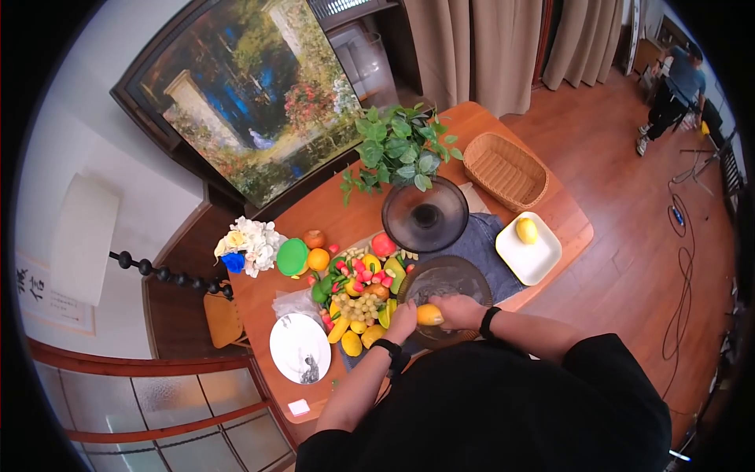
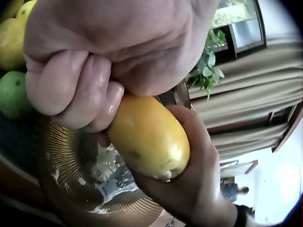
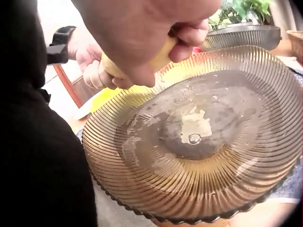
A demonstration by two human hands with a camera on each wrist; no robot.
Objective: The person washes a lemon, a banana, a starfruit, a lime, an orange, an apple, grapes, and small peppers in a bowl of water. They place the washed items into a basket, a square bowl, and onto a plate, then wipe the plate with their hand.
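Note:
A smooth yellow mango is between my two hands, over a ribbed, smoky glass bowl with water in it. The right hand grips it, palm and fingers wrapped along its side in the left wrist view. At the other end of the mango, the left hand holds on with curled, wet fingers. A drop hangs at the fruit's tip. In the right wrist view, ripples and bright reflections show on the water under both hands.
Left of the bowl lies a heap of fruit with grapes. A white tray bearing one yellow fruit stands right; behind are a dark glass dish, a wicker basket and a plant. A white plate lies left. Another person stands far off.

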